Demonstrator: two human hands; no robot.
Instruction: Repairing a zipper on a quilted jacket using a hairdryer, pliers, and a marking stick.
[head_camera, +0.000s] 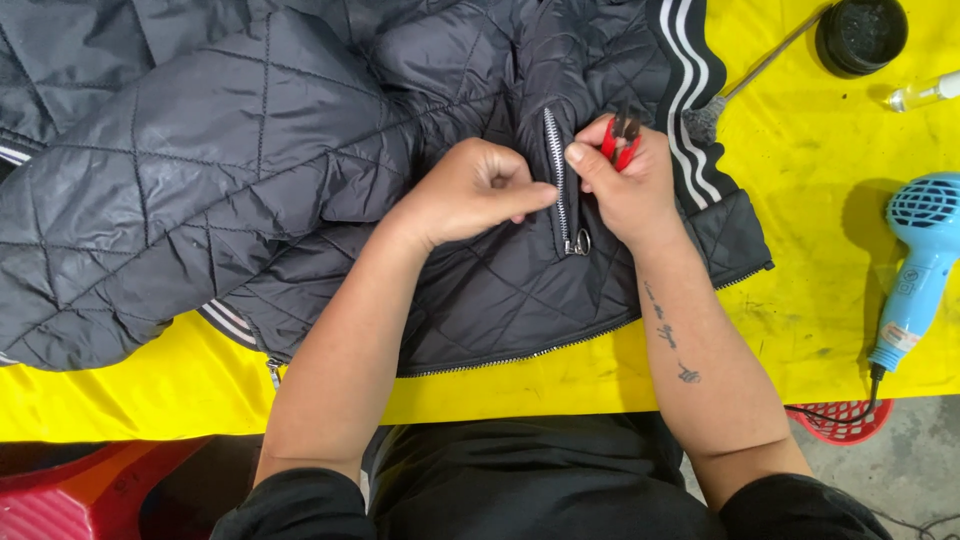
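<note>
— Jacket (250, 190), quilted and dark, is spread over the yellow counter (820, 300); its short pocket zipper (560, 180) is pinched near the middle of the scene, with the ring pull (581, 242) at the near end.

— How are the hands set?

— The left hand (475, 190) is curled, thumb pressed to the zipper tape. The right hand (625, 180) is closed around red-handled pliers (622, 140), forefinger on the teeth.

— What could go wrong?

— The thin shell fabric could be nicked by the pliers' tips if they slipped off the teeth, and a tooth could be bent by too hard a squeeze. The blue hair dryer (915, 270) at the right edge could be dragged off by its cord.
</note>
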